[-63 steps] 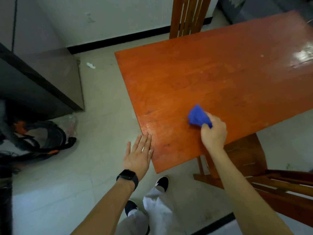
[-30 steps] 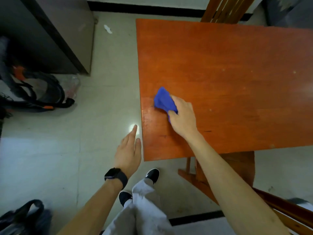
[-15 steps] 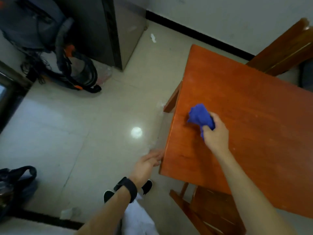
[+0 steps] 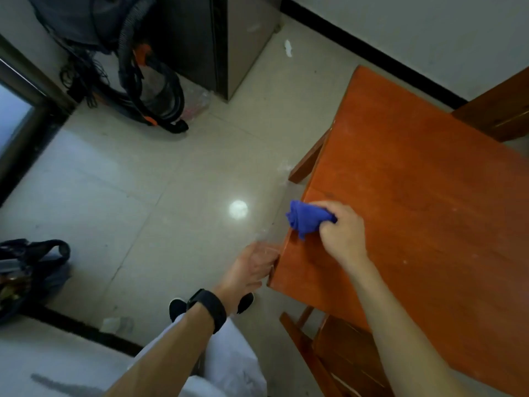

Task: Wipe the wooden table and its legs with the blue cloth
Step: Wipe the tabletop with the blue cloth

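The orange-brown wooden table (image 4: pixel 423 202) fills the right half of the head view. My right hand (image 4: pixel 343 233) grips the bunched blue cloth (image 4: pixel 306 217) at the table's left edge, where the cloth hangs slightly over the side. My left hand (image 4: pixel 249 267), with a black watch on its wrist, is beside the near left corner of the table, fingers toward the edge and blurred. One table leg (image 4: pixel 307 161) shows under the left edge.
A wooden chair (image 4: pixel 329 351) sits tucked under the near side, another chair (image 4: pixel 498 113) at the far right. A dark cabinet (image 4: pixel 217 38) and a black backpack with orange trim (image 4: pixel 148 81) stand at the far left. A dark bag (image 4: pixel 25 270) lies on the tiled floor.
My right hand has slid the blue cloth leftward from the tabletop to the table's left edge. My left hand stays by the near corner. My view has swung left and tilted.
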A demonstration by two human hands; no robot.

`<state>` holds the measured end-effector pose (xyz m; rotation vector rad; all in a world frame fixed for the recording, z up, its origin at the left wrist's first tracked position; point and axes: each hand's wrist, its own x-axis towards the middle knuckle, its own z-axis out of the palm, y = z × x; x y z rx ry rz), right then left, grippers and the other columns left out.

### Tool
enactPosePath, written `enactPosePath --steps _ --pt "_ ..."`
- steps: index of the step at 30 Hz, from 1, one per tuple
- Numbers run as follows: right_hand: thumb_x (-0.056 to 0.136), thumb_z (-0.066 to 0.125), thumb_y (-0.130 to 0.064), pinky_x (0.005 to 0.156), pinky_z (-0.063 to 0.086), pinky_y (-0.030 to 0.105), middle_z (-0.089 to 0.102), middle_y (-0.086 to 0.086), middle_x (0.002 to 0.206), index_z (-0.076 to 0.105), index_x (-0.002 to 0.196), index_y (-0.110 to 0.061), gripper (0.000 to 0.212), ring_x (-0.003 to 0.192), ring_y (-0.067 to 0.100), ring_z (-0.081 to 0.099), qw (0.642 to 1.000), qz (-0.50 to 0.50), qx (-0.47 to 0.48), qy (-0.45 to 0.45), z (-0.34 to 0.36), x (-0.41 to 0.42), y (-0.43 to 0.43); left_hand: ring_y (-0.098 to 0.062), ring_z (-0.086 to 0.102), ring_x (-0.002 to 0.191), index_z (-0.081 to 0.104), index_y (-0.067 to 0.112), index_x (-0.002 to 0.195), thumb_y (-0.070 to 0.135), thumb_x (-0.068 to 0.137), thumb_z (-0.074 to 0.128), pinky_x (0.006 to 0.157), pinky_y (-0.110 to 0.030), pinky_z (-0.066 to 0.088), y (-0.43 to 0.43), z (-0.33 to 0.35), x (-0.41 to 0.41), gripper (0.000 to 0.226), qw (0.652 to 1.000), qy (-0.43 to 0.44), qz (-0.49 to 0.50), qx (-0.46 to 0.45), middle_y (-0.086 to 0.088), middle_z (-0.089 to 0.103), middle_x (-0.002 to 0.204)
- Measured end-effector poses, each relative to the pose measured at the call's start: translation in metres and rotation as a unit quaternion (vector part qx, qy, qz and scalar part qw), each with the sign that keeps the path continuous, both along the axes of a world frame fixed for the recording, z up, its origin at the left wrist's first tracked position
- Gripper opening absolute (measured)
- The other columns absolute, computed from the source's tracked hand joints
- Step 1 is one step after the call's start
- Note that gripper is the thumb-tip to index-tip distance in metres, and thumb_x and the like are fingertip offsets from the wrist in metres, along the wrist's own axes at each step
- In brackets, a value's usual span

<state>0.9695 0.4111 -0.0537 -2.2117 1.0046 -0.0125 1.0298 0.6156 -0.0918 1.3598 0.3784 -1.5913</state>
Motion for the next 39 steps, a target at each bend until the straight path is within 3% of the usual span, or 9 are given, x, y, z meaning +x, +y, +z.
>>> enactPosePath --steps 4,9,12,17,20,24,29,33,39 --pt "0.074 0.049 -0.009 0.103 0.033 0.037 0.057 -0.009 0.137 0.056 0.135 -0.033 0.066 0.123 0.024 0.047 0.992 -0.014 -0.117 0.033 -0.018 0.019 -0.017 -0.020 0.057 0.124 0.065 0.018 0.128 0.061 0.100 0.014 0.112 -0.041 0.033 -0.003 -0.003 0.005 0.072 1.000 -0.012 -0.017 -0.001 -0.003 0.063 0.133" --pt "0.071 0.057 -0.018 0.088 0.031 0.032 0.064 -0.018 0.117 0.066 0.116 -0.036 0.049 0.106 0.012 0.050 0.992 0.081 -0.098 0.004 -0.025 -0.087 0.116 -0.028 0.066 0.109 0.062 0.021 0.127 0.063 0.100 0.014 0.101 -0.045 0.045 -0.013 0.004 0.017 0.070 0.999 -0.022 0.002 0.030 -0.009 0.072 0.114" --pt "0.072 0.067 -0.023 0.086 0.031 0.024 0.066 -0.028 0.095 0.065 0.099 -0.046 0.035 0.096 -0.002 0.050 0.987 0.150 0.031 0.049 -0.017 -0.116 0.132 -0.026 0.066 0.109 0.061 0.026 0.128 0.064 0.100 0.012 0.099 -0.042 0.043 -0.025 0.018 0.024 0.068 0.997 -0.055 -0.051 0.030 -0.007 0.071 0.118" --pt "0.077 0.055 -0.004 0.062 0.045 0.018 0.063 -0.014 0.069 0.069 0.086 -0.021 0.024 0.064 0.002 0.059 0.955 -0.129 0.233 -0.128 0.016 -0.080 0.062 -0.023 0.063 0.113 0.065 0.024 0.122 0.059 0.102 0.021 0.106 -0.045 0.042 -0.058 0.036 0.031 0.060 0.991 -0.116 -0.056 0.022 -0.001 0.068 0.123" --pt "0.072 0.052 0.000 0.070 0.046 0.021 0.067 -0.010 0.090 0.069 0.107 -0.019 0.043 0.077 0.006 0.058 0.963 -0.205 0.097 -0.149 0.016 -0.062 0.004 -0.020 0.061 0.115 0.064 0.024 0.126 0.058 0.102 0.022 0.104 -0.043 0.042 -0.076 0.036 0.038 0.059 0.988 -0.143 -0.060 0.015 0.001 0.066 0.127" --pt "0.076 0.050 -0.010 0.093 0.039 0.041 0.059 -0.003 0.133 0.059 0.131 -0.027 0.059 0.116 0.028 0.049 0.974 -0.179 -0.138 0.024 -0.021 -0.072 -0.002 -0.019 0.061 0.115 0.065 0.021 0.125 0.055 0.103 0.025 0.104 -0.045 0.043 -0.096 0.032 0.041 0.057 0.984 -0.165 -0.061 0.015 0.005 0.068 0.122" --pt "0.070 0.050 -0.020 0.078 0.041 0.036 0.069 -0.019 0.096 0.072 0.098 -0.034 0.039 0.088 0.009 0.055 0.998 -0.045 -0.006 -0.032 -0.020 -0.106 0.093 -0.020 0.059 0.116 0.061 0.014 0.126 0.048 0.105 0.029 0.096 -0.042 0.048 -0.112 0.034 0.036 0.051 0.986 -0.161 -0.036 0.027 0.000 0.066 0.121" --pt "0.074 0.054 -0.008 0.066 0.046 0.029 0.064 -0.015 0.075 0.068 0.087 -0.030 0.029 0.067 -0.001 0.057 0.926 -0.289 0.190 -0.152 -0.003 -0.096 0.046 -0.019 0.059 0.117 0.061 0.015 0.124 0.048 0.104 0.030 0.100 -0.044 0.046 -0.129 0.032 0.049 0.049 0.982 -0.180 -0.057 0.010 0.001 0.066 0.123" --pt "0.084 0.051 -0.026 0.108 0.040 0.046 0.059 0.004 0.135 0.051 0.140 -0.022 0.055 0.125 0.027 0.053 0.871 -0.478 -0.040 -0.103 -0.011 -0.086 -0.129 -0.018 0.059 0.117 0.060 0.018 0.126 0.050 0.103 0.032 0.101 -0.044 0.046 -0.175 0.030 0.089 0.048 0.979 -0.179 -0.094 -0.011 0.003 0.064 0.127"
